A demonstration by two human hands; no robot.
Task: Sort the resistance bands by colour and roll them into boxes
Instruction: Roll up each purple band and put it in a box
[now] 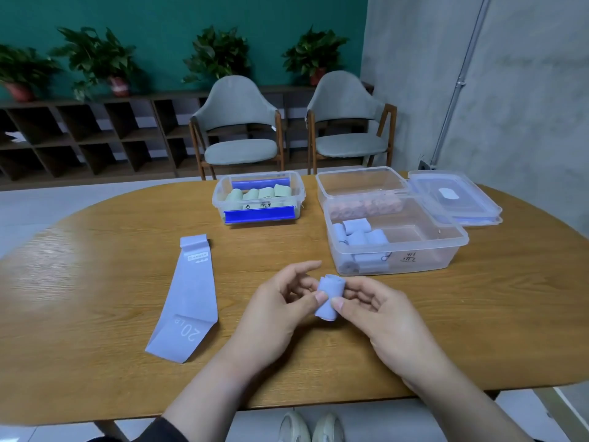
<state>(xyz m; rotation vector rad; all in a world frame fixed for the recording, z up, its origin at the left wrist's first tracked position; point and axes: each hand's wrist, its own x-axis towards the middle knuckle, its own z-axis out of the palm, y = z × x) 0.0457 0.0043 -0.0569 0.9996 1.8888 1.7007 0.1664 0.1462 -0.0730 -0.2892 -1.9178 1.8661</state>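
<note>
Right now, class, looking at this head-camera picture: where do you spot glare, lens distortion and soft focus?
Head view: glare whitens the wooden table at its left; the wide lens bows the table's edges and tilts the wall pipe; the plants and chairs look soft, while the rolled blue band held in both hands stays fairly sharp.

Both forearms are bare down to the left hand (274, 309) and the right hand (379, 317), with no rings, watch or bracelet showing. A dark sleeve (159, 432) is pushed up the left arm. Under the table's near edge sit pale, off-white shoes (310, 427).
</note>
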